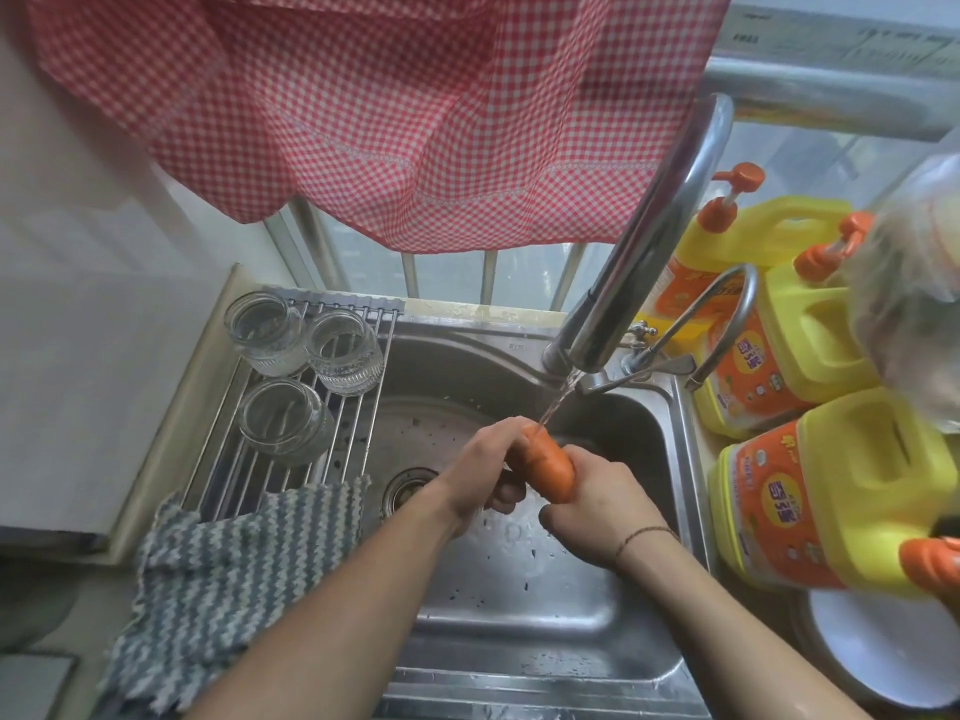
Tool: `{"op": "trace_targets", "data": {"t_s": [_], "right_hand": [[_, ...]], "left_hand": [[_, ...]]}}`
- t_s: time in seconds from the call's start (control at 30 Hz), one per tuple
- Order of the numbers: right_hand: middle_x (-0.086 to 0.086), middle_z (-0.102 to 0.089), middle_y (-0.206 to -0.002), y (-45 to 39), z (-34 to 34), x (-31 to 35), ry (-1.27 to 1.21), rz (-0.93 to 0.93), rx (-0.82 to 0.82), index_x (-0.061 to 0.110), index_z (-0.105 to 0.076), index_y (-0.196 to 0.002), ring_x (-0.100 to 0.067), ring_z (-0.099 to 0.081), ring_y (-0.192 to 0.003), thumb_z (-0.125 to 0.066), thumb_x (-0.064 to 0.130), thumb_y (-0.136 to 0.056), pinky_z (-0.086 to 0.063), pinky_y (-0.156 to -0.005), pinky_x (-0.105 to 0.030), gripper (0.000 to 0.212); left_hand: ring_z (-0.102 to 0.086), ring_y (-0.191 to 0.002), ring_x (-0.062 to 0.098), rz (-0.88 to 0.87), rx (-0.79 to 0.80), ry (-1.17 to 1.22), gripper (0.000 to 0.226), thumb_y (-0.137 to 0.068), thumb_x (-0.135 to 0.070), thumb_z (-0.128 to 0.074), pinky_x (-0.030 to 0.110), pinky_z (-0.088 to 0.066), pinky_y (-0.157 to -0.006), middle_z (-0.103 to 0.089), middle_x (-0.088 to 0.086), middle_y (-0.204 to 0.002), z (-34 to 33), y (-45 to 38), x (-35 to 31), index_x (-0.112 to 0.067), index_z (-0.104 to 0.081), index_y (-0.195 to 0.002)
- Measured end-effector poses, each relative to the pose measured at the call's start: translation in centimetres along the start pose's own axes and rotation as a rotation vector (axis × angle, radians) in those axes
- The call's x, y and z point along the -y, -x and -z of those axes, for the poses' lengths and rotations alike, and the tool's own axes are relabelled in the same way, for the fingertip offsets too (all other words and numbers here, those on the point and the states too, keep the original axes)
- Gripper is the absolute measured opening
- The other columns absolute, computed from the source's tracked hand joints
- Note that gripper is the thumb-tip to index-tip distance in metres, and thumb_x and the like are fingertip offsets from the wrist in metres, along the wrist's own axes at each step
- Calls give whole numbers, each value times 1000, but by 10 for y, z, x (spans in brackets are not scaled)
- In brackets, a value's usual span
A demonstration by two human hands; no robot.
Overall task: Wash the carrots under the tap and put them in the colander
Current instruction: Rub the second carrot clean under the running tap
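Both hands, left hand [485,467] and right hand [602,504], grip a carrot [545,462] between them under the tap [613,314] stream, over the sink [519,605].

Both hands over the steel sink [613,610], holding one carrot [543,462] under the running tap [644,252]. Left hand [485,467] grips the far end, right hand [602,504] grips the near end; the water stream hits the carrot's far end. Drain [410,488] sits just left of the hands. Roll-up rack [291,433] lies across the sink's left side with three glass jars [283,413] on it, and a grey striped cloth [223,579] is draped over its near end. Yellow detergent jugs [810,491] stand right of the sink. Red gingham curtain [389,111] hangs above.
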State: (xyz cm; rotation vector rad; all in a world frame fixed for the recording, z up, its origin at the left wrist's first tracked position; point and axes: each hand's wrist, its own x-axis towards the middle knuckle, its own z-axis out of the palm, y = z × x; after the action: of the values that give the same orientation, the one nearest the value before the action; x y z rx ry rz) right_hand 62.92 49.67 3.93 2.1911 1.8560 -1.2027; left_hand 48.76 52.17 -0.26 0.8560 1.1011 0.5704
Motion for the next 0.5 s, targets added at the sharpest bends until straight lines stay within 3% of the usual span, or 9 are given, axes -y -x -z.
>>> {"op": "trace_targets", "data": {"t_s": [0.07,0.17,0.27,0.4,0.5], "right_hand": [[-3,-61,-80,0,0,-2,-197,-32,74,24,-56,-93,-15,-55,-54,-65,12,-71,-40,-43,-22,27],[-10,-53,-73,0,0,-6,-405,-92,172,19,-59,-99,-19,-44,-45,-62,10,-66,-38,-42,-24,34],[-3,-59,-78,-1,-2,-3,-260,-51,84,22,-57,-95,-15,-54,-52,-64,11,-72,-41,-44,-24,27],[4,-62,-84,-2,-2,2,9,-20,-15,28,-51,-91,-12,-59,-68,-63,19,-74,-43,-52,-23,23],[-3,-60,-76,-3,-2,2,-261,-69,75,22,-58,-93,-15,-52,-49,-61,12,-71,-42,-43,-25,25]], "left_hand": [[-27,-56,17,-2,13,34,19,-74,-36,-45,38,-13,-62,-40,-5,-62,0,1,-1,-19,-50,-79],[-24,-56,16,6,42,79,11,-73,-31,-43,37,-11,-62,-35,-3,-66,1,3,0,-28,-50,-64],[-27,-55,15,-5,33,32,18,-76,-33,-44,36,-13,-60,-40,-7,-61,0,2,2,-33,-54,-60],[-30,-55,15,-24,-3,6,15,-77,-32,-47,30,-20,-55,-47,-10,-56,0,-2,2,-19,-53,-82],[-30,-53,15,-35,8,23,13,-72,-24,-44,33,-16,-56,-41,-5,-62,2,-2,2,-27,-56,-77]]}}
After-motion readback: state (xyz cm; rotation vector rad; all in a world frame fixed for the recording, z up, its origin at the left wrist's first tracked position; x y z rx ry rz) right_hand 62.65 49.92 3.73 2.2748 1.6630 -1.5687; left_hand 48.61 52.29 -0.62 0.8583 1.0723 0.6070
